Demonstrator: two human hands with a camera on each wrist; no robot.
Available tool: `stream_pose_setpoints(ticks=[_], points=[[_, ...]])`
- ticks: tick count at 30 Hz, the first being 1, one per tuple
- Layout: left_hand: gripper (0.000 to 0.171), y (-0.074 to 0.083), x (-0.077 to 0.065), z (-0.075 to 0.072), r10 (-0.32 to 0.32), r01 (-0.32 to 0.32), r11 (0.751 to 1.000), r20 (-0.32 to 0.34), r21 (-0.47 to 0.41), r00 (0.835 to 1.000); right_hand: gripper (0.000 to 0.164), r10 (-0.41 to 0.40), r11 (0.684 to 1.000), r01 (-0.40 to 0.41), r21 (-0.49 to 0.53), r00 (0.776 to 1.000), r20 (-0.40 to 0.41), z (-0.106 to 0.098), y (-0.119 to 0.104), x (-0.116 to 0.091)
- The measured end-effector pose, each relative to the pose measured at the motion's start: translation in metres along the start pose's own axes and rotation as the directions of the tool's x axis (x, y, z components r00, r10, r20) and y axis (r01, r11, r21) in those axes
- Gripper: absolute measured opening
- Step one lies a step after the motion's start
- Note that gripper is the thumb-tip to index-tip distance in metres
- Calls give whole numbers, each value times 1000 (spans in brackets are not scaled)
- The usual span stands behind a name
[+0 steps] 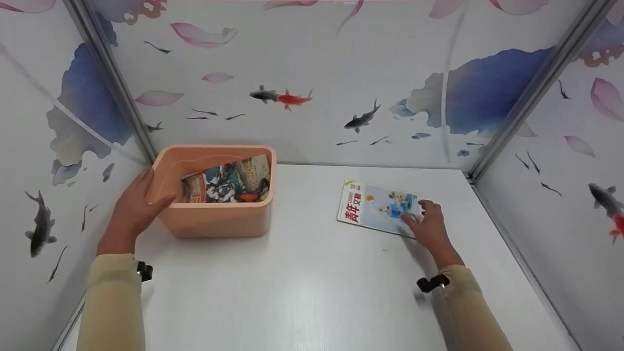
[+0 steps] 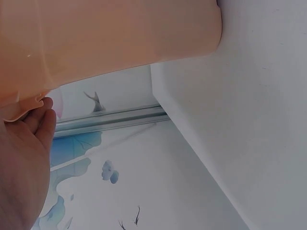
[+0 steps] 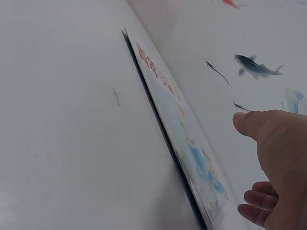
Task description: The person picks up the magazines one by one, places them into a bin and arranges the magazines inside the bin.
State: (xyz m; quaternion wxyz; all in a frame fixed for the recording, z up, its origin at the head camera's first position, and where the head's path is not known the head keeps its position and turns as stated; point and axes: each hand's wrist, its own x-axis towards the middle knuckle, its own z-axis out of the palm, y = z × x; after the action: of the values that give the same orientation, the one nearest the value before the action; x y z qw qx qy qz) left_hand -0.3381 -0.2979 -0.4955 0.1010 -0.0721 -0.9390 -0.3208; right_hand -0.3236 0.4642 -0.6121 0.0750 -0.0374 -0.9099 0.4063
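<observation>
My left hand grips the left side of a peach plastic storage bin, thumb over the front rim. In the left wrist view its fingers sit at the bin's rim. Inside the bin lie printed booklets with dark, colourful covers. On the right of the table, a magazine with a pale blue cover and red title characters lies flat. Over its right end is my right hand, thumb and fingers spread apart. In the right wrist view the thumb stands above the cover, off its surface.
The white table is enclosed by white panels printed with fish and petals. Metal corner posts rise at the back left and back right. The bin stands close to the back left corner.
</observation>
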Motion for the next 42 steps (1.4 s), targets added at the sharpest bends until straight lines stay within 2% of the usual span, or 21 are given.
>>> stream_pose_setpoints(ticks=[11, 22, 31, 36, 42], points=[[108, 0, 1, -1, 21, -21, 1000, 2, -4, 1000, 88, 81, 997, -81, 0, 997, -8, -5, 14, -4], [108, 5, 0, -1, 0, 0, 1000, 11, 3, 1000, 96, 136, 990, -136, -24, 991, 4, -5, 17, 0], [108, 3, 0, -1, 9, -9, 1000, 7, -4, 1000, 106, 186, 981, -183, -59, 982, 44, -5, 7, 3], [109, 4, 0, 0, -7, 7, 1000, 15, -3, 1000, 109, 200, 978, -196, -77, 978, 56, -1, 10, 5], [108, 3, -1, -1, -8, 8, 1000, 11, 0, 1000, 122, 226, 973, -219, -79, 968, 105, 4, 14, 9]])
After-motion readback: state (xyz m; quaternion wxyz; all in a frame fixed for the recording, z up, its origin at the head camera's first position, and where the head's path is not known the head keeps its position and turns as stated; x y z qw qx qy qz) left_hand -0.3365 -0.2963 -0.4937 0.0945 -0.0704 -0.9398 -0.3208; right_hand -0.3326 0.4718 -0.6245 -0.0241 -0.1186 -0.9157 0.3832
